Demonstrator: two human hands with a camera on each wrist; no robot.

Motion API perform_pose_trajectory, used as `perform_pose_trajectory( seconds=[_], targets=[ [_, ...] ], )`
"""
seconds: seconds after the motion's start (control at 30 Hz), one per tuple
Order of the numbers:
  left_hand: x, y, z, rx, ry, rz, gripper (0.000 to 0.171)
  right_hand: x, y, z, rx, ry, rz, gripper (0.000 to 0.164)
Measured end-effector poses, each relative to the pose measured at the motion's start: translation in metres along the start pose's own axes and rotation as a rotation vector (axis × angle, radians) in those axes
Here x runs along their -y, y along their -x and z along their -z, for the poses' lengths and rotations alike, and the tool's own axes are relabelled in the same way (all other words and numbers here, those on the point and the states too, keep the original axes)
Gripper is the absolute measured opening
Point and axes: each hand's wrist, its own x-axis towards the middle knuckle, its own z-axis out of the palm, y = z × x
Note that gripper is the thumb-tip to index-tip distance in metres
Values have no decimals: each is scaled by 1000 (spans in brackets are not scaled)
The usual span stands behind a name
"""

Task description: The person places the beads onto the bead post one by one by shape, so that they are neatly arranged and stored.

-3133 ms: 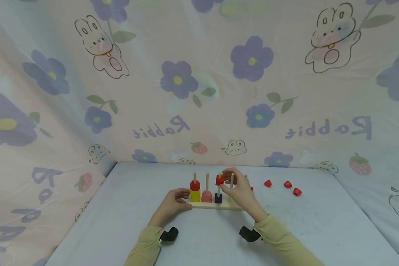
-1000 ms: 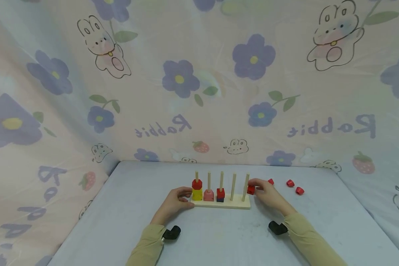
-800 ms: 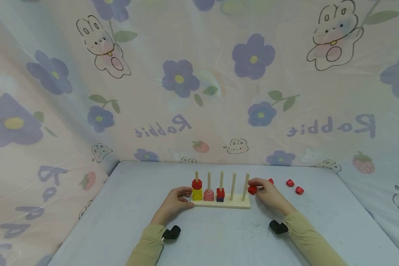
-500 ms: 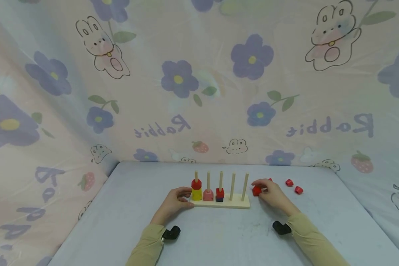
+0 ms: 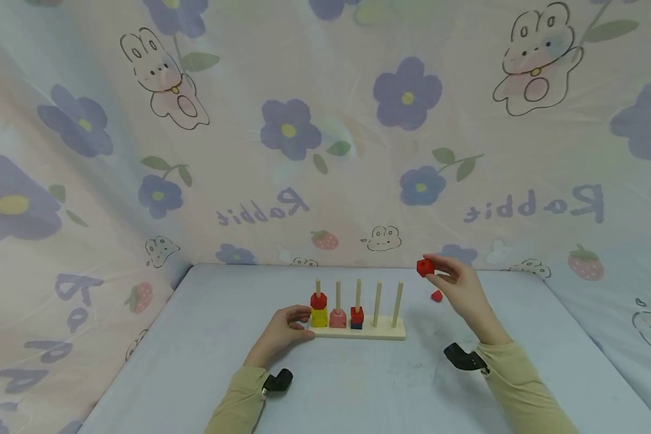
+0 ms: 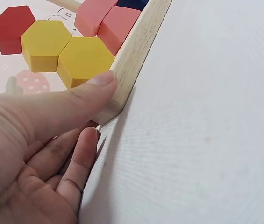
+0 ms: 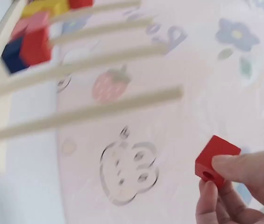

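My left hand (image 5: 282, 327) grips the left end of a wooden peg board (image 5: 377, 333), its thumb pressing the base's edge in the left wrist view. On the leftmost peg a red block (image 5: 318, 301) sits over yellow hexagonal blocks (image 6: 86, 55). Pink blocks (image 5: 338, 319) fill the foot of the second peg. The third peg carries a red block (image 5: 357, 314) on a navy one (image 7: 14, 56). Two bare pegs stand at the right. Raised right of the board, my right hand (image 5: 466, 295) pinches another red block (image 7: 214, 156), whose hole shows in the right wrist view.
A loose red block (image 5: 436, 296) lies on the white-covered table (image 5: 358, 386), just left of my right hand. Behind the table hangs a patterned cloth (image 5: 347, 181) with rabbits and flowers.
A red block has come down the third peg onto the navy one and been let go. My right hand has moved right, taken another red block and lifted it. The left hand stays put.
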Motion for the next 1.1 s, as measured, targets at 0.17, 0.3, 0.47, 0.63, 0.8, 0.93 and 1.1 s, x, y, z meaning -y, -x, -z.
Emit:
perform_pose_trajectory(
  seconds=[0.17, 0.3, 0.47, 0.63, 0.8, 0.93, 1.1],
  targets=[
    [-1, 1, 1, 1, 5, -1, 54, 30, 2, -15, -7, -173, 55, 42],
    [-2, 2, 1, 2, 5, -3, 53, 43, 1, -33, 23, -214, 92, 41],
    [-3, 3, 1, 3, 3, -3, 53, 47, -2, -58, 81, -237, 137, 39],
    [-2, 3, 1, 2, -1, -8, 53, 45, -6, -78, 119, -202, 176, 37],
    [0, 2, 1, 4, 4, -10, 53, 54, -5, -91, 116, -139, 171, 34],
    [1, 1, 1, 13, 13, -12, 54, 67, 1, -97, 150, -110, 114, 34],
    [1, 1, 2, 13, 15, -15, 54, 57, 2, -105, 173, -103, 21, 33]
  ],
)
